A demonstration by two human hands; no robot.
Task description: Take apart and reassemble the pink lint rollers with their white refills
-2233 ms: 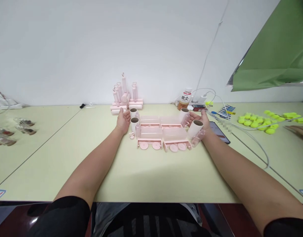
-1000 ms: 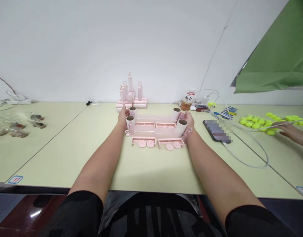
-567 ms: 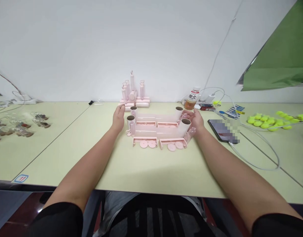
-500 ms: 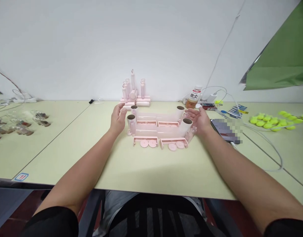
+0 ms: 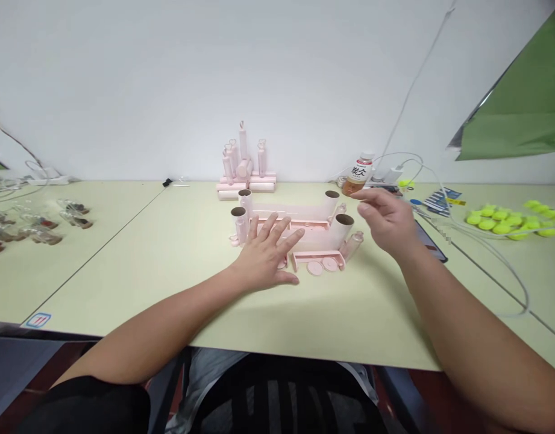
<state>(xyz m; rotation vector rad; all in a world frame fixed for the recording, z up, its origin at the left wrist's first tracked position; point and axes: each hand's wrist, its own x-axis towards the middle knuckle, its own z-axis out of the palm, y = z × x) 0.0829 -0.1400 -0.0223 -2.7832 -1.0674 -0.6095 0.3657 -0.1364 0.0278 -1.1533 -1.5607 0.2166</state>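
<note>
My left hand [image 5: 269, 253] lies with fingers spread over the pale pink parts at the middle of the table, hiding a pink tray and most of its discs. Beside it a pink tray [image 5: 319, 258] holds its place near two pink discs [image 5: 322, 266]. My right hand [image 5: 388, 222] hovers right of the parts, loosely curled, index finger and thumb a little apart, with nothing visible in it. Cardboard-lined tubes [image 5: 343, 228] stand upright at both ends, near small clear pink bottles [image 5: 353, 245]. A second pink tray [image 5: 310, 225] lies farther back.
Pink tubes and slim bottles [image 5: 243, 163] are stacked by the wall. A drink bottle [image 5: 358, 175], a phone [image 5: 431, 242], white cables [image 5: 507, 265] and yellow-green balls [image 5: 502, 226] are on the right. Small bagged items [image 5: 44, 232] lie far left.
My left hand has moved right and toward me, from beside the left tubes onto the pink parts. My right hand has moved right, away from the right tubes, its fingers curling.
</note>
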